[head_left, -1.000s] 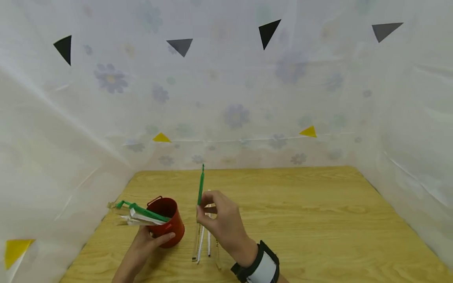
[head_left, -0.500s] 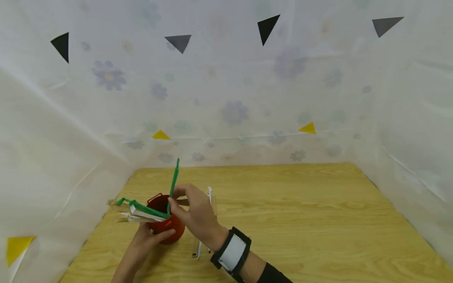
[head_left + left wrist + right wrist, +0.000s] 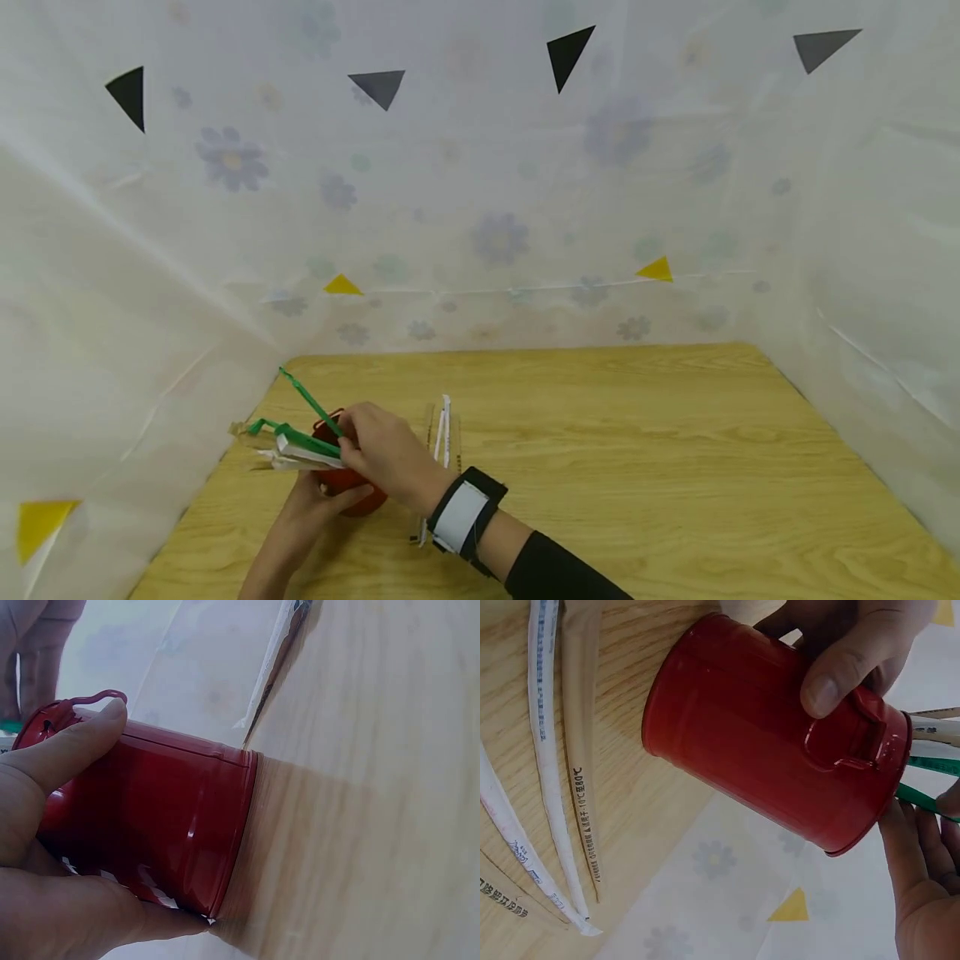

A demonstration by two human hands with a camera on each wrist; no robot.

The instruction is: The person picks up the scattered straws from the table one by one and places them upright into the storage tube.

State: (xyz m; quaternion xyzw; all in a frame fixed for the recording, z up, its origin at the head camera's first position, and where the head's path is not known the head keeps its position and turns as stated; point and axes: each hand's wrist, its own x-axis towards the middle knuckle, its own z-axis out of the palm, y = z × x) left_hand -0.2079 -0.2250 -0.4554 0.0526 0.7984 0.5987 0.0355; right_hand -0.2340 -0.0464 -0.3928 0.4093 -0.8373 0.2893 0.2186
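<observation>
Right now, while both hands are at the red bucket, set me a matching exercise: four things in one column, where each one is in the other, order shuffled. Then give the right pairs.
Things
1. Red bucket
2. Upper green stick
3. Loose white and tan sticks
4. Black-and-white strap

Places
A. Lying on the table
B. Worn on the right arm
C. In the left hand's grip
D. Pinched by the right hand

Pairs: 1-C, 2-D, 3-A, 4-B
</observation>
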